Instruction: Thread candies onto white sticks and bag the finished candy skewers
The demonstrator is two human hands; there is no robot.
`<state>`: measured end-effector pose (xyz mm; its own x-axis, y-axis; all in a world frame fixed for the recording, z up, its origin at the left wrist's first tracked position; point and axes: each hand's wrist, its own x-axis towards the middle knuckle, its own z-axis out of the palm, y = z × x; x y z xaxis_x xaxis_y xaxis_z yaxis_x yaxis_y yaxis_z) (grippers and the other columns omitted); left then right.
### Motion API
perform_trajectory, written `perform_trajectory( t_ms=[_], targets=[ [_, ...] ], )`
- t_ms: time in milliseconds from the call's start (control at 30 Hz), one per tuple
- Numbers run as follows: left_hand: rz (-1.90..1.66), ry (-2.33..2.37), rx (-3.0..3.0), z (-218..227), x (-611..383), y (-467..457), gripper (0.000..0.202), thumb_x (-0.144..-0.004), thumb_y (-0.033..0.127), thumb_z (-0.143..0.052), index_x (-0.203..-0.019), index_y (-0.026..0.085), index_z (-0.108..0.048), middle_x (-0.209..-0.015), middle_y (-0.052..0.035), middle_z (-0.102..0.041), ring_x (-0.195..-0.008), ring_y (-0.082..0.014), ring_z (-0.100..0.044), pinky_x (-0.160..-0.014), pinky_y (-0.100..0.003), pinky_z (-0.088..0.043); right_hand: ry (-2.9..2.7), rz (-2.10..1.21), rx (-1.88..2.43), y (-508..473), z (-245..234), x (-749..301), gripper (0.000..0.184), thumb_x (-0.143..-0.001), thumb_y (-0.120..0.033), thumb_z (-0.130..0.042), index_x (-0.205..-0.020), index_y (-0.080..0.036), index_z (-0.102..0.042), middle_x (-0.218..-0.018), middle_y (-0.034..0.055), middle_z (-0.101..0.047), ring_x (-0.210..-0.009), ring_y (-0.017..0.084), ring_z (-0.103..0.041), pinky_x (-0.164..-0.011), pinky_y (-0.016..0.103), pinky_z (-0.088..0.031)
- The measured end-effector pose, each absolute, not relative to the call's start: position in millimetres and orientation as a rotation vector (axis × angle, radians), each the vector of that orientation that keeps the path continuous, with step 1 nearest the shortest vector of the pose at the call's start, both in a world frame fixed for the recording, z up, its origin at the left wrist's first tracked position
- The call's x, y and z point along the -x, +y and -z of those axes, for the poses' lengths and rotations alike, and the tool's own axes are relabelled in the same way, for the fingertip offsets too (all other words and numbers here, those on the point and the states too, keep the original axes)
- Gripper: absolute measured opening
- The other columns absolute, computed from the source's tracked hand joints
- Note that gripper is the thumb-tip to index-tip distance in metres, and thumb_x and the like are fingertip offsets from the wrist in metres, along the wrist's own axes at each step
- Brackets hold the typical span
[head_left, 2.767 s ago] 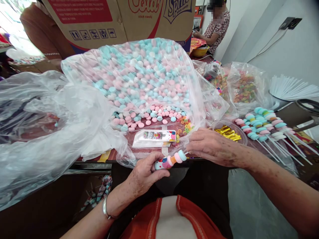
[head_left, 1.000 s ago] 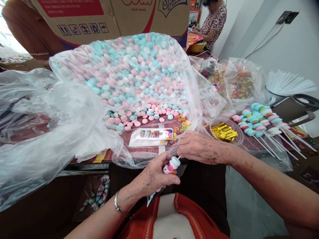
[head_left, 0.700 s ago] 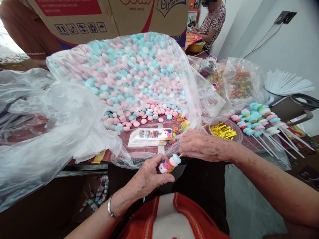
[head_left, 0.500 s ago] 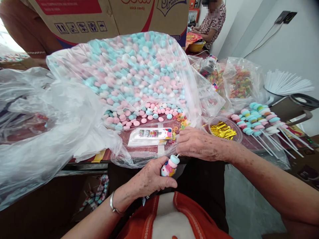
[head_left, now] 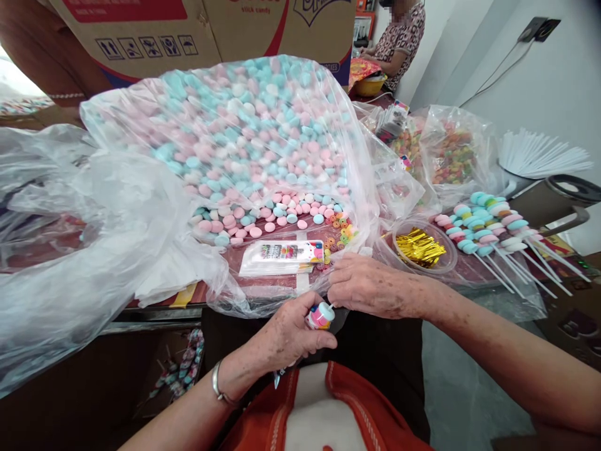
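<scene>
My left hand (head_left: 286, 335) is closed around a candy skewer (head_left: 320, 314) of pink and blue discs, partly inside a printed wrapper, held just below the table edge. My right hand (head_left: 369, 286) is closed in a pinch on the thin white stick poking out of the skewer's end. Right in front lies a flat stack of printed wrappers (head_left: 282, 257). Loose pink and blue candy discs (head_left: 263, 222) and small coloured rings (head_left: 341, 230) spill out of a big clear bag (head_left: 235, 131).
A clear bowl of gold twist ties (head_left: 421, 249) stands by my right hand, with finished candy skewers (head_left: 488, 228) beyond it. Crumpled plastic (head_left: 94, 250) covers the left. Bags of coloured rings (head_left: 451, 156), white sticks (head_left: 539, 160), a cardboard box (head_left: 211, 28) and a person (head_left: 399, 41) are behind.
The skewer has slid further into my left hand and wrapper, so fewer discs show. My right hand has shifted slightly left and down toward it.
</scene>
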<state>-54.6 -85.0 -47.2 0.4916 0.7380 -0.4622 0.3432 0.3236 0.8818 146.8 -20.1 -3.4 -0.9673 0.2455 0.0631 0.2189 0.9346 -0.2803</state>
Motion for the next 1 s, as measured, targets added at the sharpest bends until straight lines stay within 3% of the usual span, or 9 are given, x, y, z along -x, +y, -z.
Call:
perform_trajectory(
  t_ms=[200,367,533,733,1000],
  targets=[
    [-0.444,1.144,-1.366,58,50,-85,0.043,-0.07,0.041,-0.074,-0.098,0.018,-0.052,-0.063,0.0061,-0.053,-0.051,-0.0107,-0.046,-0.046,-0.021,-0.035,-2.995,-0.351,0.379,-17,4,-145,0.024,-0.095,-0.018,-0.045,-0.079,-0.015,-0.062,-0.081,0.0052,-0.064,-0.077,0.019,-0.049,-0.074,0.032,-0.031],
    [-0.475,1.29,-1.656,51,62,-85,0.029,-0.071,0.039,-0.073,-0.083,0.018,-0.055,-0.067,0.006,-0.05,-0.064,-0.0123,-0.043,-0.059,-0.023,-0.033,-3.009,-0.356,0.455,-12,-1,-154,0.025,-0.096,-0.018,-0.042,-0.081,-0.015,-0.062,-0.084,0.0053,-0.065,-0.081,0.019,-0.052,-0.076,0.033,-0.032],
    [-0.474,1.313,-1.747,51,63,-89,0.026,-0.071,0.033,-0.072,-0.087,0.02,-0.056,-0.071,0.0053,-0.056,-0.065,-0.0137,-0.047,-0.062,-0.024,-0.035,-3.074,-0.407,0.382,-14,-3,-150,0.028,-0.096,-0.018,-0.041,-0.077,-0.016,-0.061,-0.079,0.0037,-0.064,-0.074,0.017,-0.051,-0.073,0.031,-0.033],
    [-0.467,1.256,-1.739,59,54,-92,0.031,-0.071,0.037,-0.073,-0.09,0.02,-0.057,-0.071,0.0045,-0.059,-0.065,-0.0144,-0.05,-0.062,-0.025,-0.036,-3.123,-0.414,0.358,-26,5,-133,0.027,-0.093,-0.017,-0.044,-0.073,-0.014,-0.062,-0.073,0.0049,-0.063,-0.066,0.016,-0.049,-0.067,0.031,-0.032],
    [-0.485,1.317,-1.772,59,57,-92,0.036,-0.07,0.03,-0.074,-0.099,0.02,-0.054,-0.081,0.0015,-0.065,-0.071,-0.017,-0.055,-0.066,-0.026,-0.038,-3.095,-0.459,0.447,-20,-4,-141,0.024,-0.092,-0.017,-0.048,-0.075,-0.014,-0.064,-0.075,0.0051,-0.065,-0.073,0.018,-0.053,-0.069,0.03,-0.035]
  ],
)
